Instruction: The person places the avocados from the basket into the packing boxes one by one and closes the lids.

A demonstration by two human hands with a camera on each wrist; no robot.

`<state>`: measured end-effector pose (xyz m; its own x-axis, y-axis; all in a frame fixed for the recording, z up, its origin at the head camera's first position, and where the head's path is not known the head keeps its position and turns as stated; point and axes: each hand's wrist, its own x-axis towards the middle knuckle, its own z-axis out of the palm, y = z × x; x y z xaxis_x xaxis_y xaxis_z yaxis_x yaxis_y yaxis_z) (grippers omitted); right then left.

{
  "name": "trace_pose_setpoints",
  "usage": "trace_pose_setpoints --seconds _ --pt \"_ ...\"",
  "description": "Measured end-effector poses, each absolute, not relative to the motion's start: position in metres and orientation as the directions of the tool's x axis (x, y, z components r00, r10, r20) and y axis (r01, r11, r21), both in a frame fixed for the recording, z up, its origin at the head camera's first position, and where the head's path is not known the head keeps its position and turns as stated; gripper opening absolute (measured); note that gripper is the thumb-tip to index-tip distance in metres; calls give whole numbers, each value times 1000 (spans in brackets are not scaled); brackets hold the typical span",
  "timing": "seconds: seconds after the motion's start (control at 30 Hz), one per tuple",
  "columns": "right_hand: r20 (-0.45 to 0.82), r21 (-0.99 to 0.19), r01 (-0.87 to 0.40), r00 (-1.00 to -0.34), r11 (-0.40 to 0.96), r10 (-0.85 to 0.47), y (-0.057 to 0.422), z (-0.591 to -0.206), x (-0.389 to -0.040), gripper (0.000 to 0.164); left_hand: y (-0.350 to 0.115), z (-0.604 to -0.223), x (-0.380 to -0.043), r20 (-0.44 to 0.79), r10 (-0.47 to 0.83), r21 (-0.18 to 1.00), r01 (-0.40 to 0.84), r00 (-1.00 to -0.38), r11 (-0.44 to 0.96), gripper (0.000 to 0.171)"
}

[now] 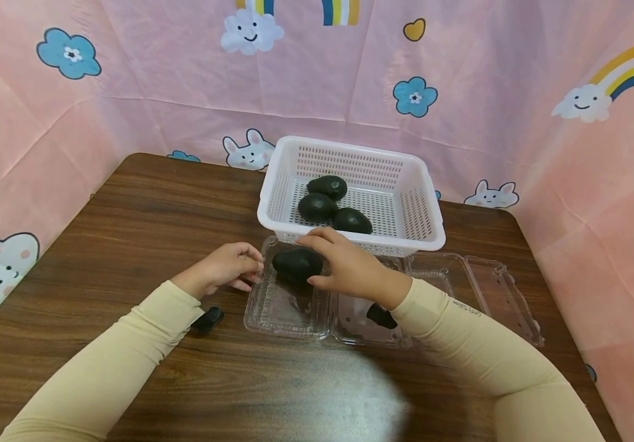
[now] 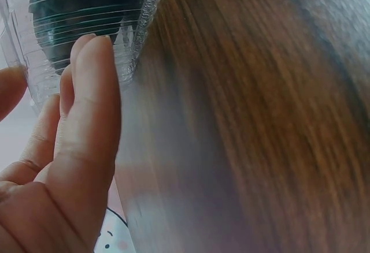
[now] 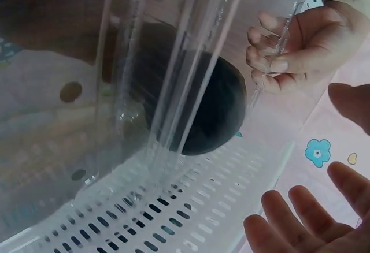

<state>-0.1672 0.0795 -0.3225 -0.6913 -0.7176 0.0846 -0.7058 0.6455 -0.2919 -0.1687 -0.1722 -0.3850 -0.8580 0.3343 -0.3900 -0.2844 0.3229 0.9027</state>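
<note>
A dark green avocado point(image 1: 297, 264) lies in the left tray of an open clear plastic clamshell box point(image 1: 283, 316). My right hand point(image 1: 347, 264) hovers over its right side, thumb and fingers spread. In the right wrist view, a gap shows between the right hand's fingers point(image 3: 289, 218) and the avocado point(image 3: 217, 105). At the box's left wall is my left hand point(image 1: 232, 268), fingers loosely bent. The left wrist view shows its fairly straight fingers point(image 2: 95, 85) right at the ridged clear wall point(image 2: 130, 62), with the avocado dark behind it.
Behind the box stands a white perforated basket point(image 1: 352, 241) with three avocados point(image 1: 318, 207) toward its left. Another clear plastic container point(image 1: 488, 282) lies at the right. A small black device point(image 1: 206, 320) sits by the left wrist. Pink printed cloth point(image 1: 317, 73) surrounds the wooden table point(image 1: 156, 215).
</note>
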Motion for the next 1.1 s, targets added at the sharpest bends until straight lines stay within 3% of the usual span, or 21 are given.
trace_pose_setpoints --seconds 0.73,1.1 --pt "134 -453 -686 -684 570 -717 95 -296 -178 67 -173 -384 -169 -394 336 900 -284 -855 331 32" --pt "141 -462 -684 -685 565 -715 101 -288 -189 71 -172 -384 -170 -393 334 896 -275 -857 348 30"
